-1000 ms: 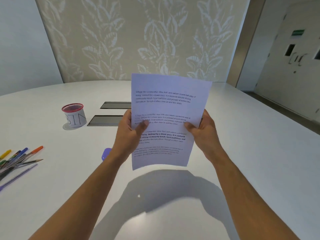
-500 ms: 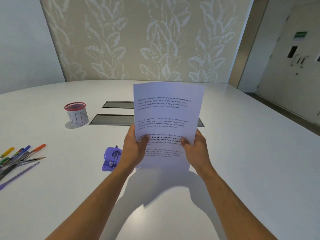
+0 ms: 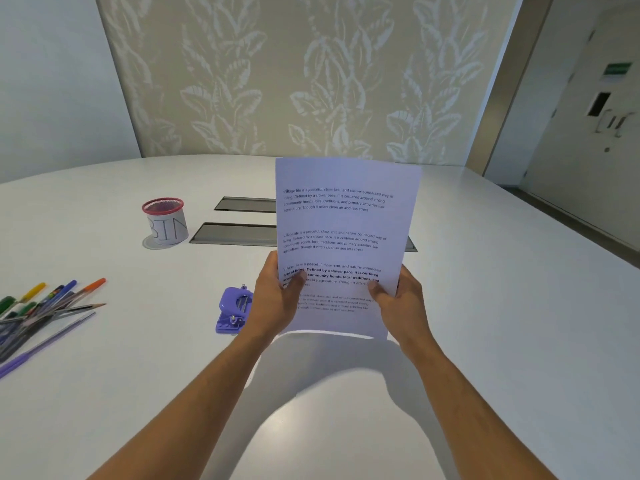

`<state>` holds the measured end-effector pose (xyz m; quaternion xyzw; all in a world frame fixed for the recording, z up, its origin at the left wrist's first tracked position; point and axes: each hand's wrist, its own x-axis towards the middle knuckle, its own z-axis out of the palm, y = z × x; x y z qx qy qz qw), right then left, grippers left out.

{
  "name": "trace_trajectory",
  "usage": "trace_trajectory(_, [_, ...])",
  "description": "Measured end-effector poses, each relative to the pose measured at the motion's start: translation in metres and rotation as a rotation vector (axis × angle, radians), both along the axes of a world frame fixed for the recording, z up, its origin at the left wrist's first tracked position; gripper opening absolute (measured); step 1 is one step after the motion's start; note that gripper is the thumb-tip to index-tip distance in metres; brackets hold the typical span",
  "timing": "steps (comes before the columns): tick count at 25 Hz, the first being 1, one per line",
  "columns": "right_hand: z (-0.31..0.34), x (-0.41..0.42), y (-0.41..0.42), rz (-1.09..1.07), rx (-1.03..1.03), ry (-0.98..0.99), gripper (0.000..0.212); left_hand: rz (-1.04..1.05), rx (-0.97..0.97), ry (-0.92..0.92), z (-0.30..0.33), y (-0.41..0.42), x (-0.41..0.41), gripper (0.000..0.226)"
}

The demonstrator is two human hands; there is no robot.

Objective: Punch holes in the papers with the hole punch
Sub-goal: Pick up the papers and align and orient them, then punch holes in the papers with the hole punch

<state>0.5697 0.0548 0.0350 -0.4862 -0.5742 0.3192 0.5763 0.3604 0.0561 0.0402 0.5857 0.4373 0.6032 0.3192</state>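
A stack of white printed papers (image 3: 343,220) stands upright, its bottom edge at or near the white table (image 3: 502,323). My left hand (image 3: 273,299) grips its left edge with the thumb on the front. My right hand (image 3: 401,299) grips the right edge the same way. A small purple hole punch (image 3: 231,311) lies on the table just left of my left hand, partly hidden by my wrist.
A red-rimmed cup labelled BIN (image 3: 165,221) stands at the back left. Several pens and pencils (image 3: 41,310) lie at the left edge. Two grey cable hatches (image 3: 239,233) are set into the table behind the papers.
Both hands have lowered the papers toward the table and straightened them upright. The hole punch has come into view beside my left hand.
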Motion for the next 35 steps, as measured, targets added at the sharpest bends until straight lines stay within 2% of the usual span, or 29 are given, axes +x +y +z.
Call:
trace_trajectory(4, [0.022,0.001,0.004,0.028,0.01,0.122,0.028,0.005,-0.044,0.027,0.014,0.002,-0.007,0.025])
trace_trajectory(9, [0.035,0.001,0.003,0.072,0.02,0.196,0.023,-0.052,-0.19,-0.004,0.022,-0.005,-0.017,0.031])
trace_trajectory(13, [0.03,-0.005,0.007,0.084,-0.056,0.245,0.023,-0.117,-0.305,0.044,0.025,-0.01,-0.031,0.037])
trace_trajectory(16, [0.02,-0.014,0.007,0.105,-0.157,0.295,0.022,-0.148,-0.417,0.068,0.021,-0.009,-0.047,0.034])
trace_trajectory(18, [0.012,-0.017,0.006,0.128,-0.211,0.331,0.024,-0.093,-0.462,0.06,0.018,-0.006,-0.059,0.03])
trace_trajectory(20, [0.004,-0.019,0.007,0.112,-0.265,0.373,0.025,0.077,-0.456,0.128,0.014,0.0,-0.071,0.025])
trace_trajectory(23, [-0.005,-0.022,0.01,0.065,-0.36,0.399,0.026,0.341,-0.412,0.347,0.006,0.014,-0.092,0.021])
trace_trajectory(25, [-0.009,-0.024,0.011,0.058,-0.406,0.387,0.026,0.412,-0.443,0.509,0.002,0.022,-0.104,0.024])
trace_trajectory(27, [-0.011,-0.028,0.013,0.045,-0.443,0.367,0.024,0.406,-0.528,0.617,-0.002,0.028,-0.112,0.033])
trace_trajectory(29, [-0.013,-0.032,0.014,0.035,-0.477,0.347,0.023,0.346,-0.616,0.643,-0.007,0.031,-0.116,0.039])
trace_trajectory(35, [-0.023,-0.046,0.023,0.021,-0.548,0.246,0.025,0.244,-0.647,0.552,-0.017,0.031,-0.122,0.025])
